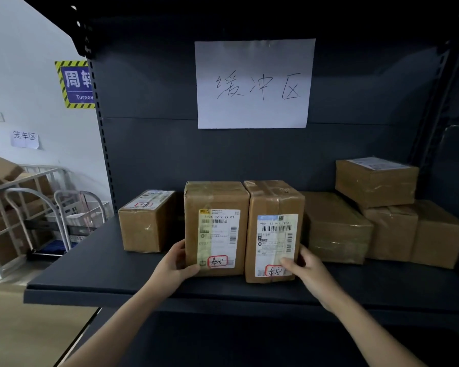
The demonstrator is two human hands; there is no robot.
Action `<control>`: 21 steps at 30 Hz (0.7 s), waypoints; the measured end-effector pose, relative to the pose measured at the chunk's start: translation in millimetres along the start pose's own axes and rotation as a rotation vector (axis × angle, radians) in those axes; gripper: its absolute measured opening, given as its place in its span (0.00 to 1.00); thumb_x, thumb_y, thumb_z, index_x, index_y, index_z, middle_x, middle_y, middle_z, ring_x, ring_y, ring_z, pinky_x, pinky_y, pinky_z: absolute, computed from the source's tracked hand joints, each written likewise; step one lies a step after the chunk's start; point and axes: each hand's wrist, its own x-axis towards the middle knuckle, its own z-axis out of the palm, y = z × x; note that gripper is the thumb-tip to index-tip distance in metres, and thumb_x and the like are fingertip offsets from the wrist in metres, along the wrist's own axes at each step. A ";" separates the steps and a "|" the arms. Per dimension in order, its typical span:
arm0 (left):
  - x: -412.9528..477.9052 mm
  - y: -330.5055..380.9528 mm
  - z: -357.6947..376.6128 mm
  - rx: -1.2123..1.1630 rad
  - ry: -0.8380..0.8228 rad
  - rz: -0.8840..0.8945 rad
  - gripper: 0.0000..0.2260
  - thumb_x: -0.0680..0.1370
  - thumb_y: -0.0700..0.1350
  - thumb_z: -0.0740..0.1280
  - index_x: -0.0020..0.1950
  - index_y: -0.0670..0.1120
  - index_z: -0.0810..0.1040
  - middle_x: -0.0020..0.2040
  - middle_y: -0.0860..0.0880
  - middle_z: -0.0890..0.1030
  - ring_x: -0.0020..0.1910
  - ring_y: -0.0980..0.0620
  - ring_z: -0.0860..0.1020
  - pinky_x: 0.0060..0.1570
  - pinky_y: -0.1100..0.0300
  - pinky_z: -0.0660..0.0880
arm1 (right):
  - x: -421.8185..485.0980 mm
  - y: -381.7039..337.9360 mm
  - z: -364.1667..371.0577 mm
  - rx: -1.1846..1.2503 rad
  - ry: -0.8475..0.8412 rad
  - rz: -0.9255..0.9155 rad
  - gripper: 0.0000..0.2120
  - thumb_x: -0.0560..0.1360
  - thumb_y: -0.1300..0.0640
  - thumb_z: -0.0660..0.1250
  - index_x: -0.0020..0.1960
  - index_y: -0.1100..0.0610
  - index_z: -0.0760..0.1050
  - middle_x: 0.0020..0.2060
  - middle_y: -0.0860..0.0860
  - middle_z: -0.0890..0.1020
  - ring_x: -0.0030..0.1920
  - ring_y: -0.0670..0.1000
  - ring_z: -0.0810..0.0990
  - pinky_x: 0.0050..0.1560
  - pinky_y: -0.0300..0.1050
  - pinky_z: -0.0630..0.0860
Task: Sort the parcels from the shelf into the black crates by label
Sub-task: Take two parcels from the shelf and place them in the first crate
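Parcels (2, upright) gripped between left hand and right hand.

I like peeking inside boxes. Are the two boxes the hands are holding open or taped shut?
Shut. Both the left box and right box have flaps closed under tape.

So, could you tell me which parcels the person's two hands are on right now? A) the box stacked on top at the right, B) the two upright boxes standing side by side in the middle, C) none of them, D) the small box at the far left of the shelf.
B: the left hand clasps the left upright box and the right hand the right upright box, both on the shelf.
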 end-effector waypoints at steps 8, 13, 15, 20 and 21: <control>-6.8 20.8 7.6 -0.101 0.091 0.079 0.15 0.75 0.44 0.68 0.60 0.50 0.69 0.54 0.57 0.77 0.53 0.60 0.76 0.44 0.66 0.73 | -14.4 -26.2 -9.9 -0.016 0.111 -0.055 0.04 0.72 0.44 0.66 0.47 0.38 0.73 0.38 0.31 0.81 0.43 0.26 0.77 0.34 0.20 0.69; -8.8 27.4 9.6 -0.098 0.122 0.087 0.13 0.76 0.47 0.67 0.58 0.49 0.70 0.52 0.56 0.78 0.52 0.59 0.77 0.44 0.66 0.72 | -17.3 -40.4 -10.6 0.024 0.138 -0.090 0.06 0.72 0.43 0.65 0.49 0.38 0.73 0.39 0.28 0.81 0.45 0.26 0.76 0.36 0.26 0.71; -10.4 27.8 8.8 -0.089 0.150 0.092 0.12 0.76 0.47 0.67 0.58 0.49 0.71 0.51 0.56 0.78 0.50 0.59 0.77 0.43 0.66 0.72 | -17.4 -43.8 -9.7 0.028 0.137 -0.101 0.06 0.73 0.45 0.65 0.50 0.37 0.73 0.39 0.30 0.81 0.45 0.27 0.77 0.37 0.26 0.71; -10.2 30.9 0.5 -0.077 0.162 0.077 0.13 0.75 0.47 0.68 0.57 0.49 0.71 0.50 0.56 0.78 0.49 0.59 0.78 0.39 0.68 0.73 | -14.1 -46.7 -5.2 0.032 0.133 -0.110 0.05 0.74 0.47 0.65 0.47 0.37 0.73 0.38 0.31 0.82 0.43 0.28 0.78 0.35 0.27 0.71; -9.8 32.0 -1.2 -0.080 0.165 0.071 0.13 0.75 0.47 0.68 0.57 0.49 0.71 0.50 0.56 0.78 0.48 0.59 0.78 0.39 0.68 0.73 | -12.3 -47.6 -4.6 0.033 0.128 -0.118 0.05 0.74 0.47 0.65 0.48 0.37 0.73 0.38 0.30 0.82 0.43 0.28 0.78 0.35 0.26 0.72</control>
